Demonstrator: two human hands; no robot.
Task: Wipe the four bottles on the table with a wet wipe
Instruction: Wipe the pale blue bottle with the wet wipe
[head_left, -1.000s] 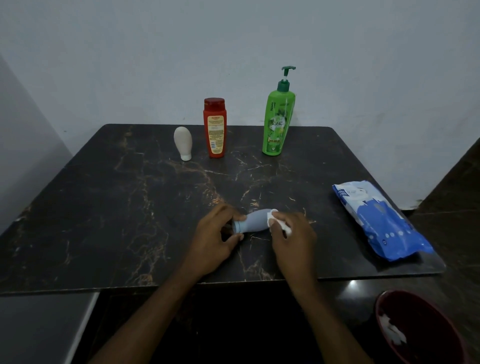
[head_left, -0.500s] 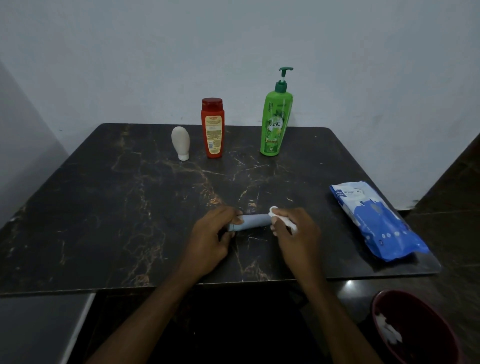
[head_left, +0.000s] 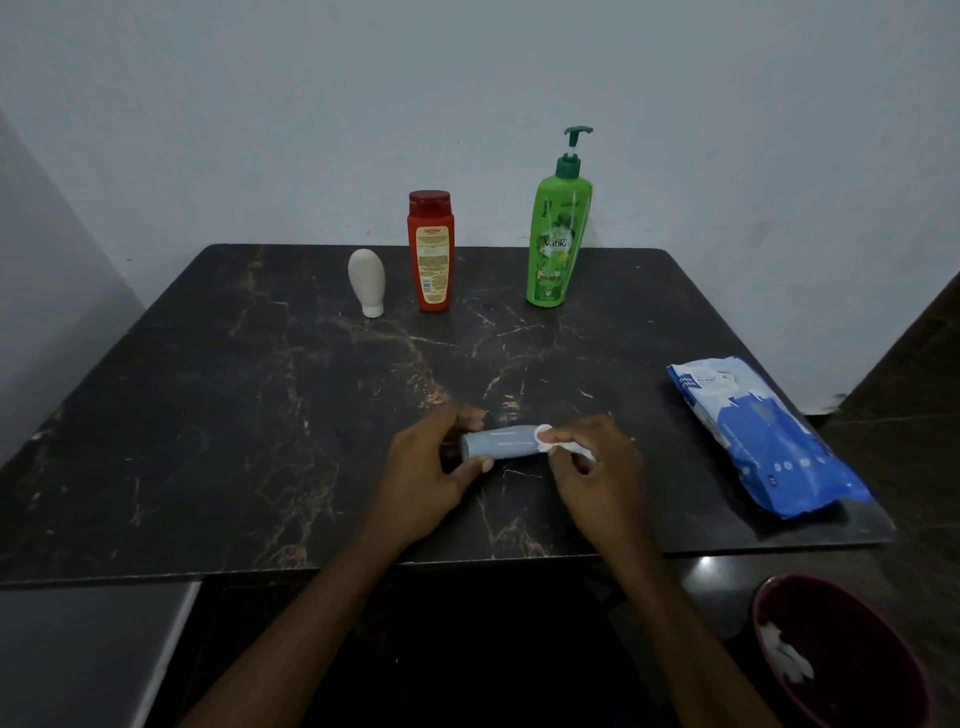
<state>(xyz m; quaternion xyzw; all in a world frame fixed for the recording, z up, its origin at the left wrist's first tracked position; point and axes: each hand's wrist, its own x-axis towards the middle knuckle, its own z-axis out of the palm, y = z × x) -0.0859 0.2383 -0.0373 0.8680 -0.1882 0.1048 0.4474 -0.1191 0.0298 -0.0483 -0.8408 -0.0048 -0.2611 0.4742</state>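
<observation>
A small pale-blue bottle (head_left: 501, 441) lies sideways just above the dark marble table (head_left: 208, 415), near its front edge. My left hand (head_left: 431, 467) grips the bottle's left end. My right hand (head_left: 597, 467) pinches a folded white wet wipe (head_left: 550, 440) against the bottle's right end. At the back of the table stand a white bottle (head_left: 367, 281) upside down on its cap, a red bottle (head_left: 430, 250), and a green pump bottle (head_left: 558, 234).
A blue and white wet-wipe pack (head_left: 758, 434) lies at the table's right edge. A dark red bin (head_left: 841, 654) holding used white wipes stands on the floor at the lower right. A wall runs behind the table.
The blue bottle has turned a little in my left hand, and my right hand has kept the wipe at its right end with a small shift. The other bottles have not moved.
</observation>
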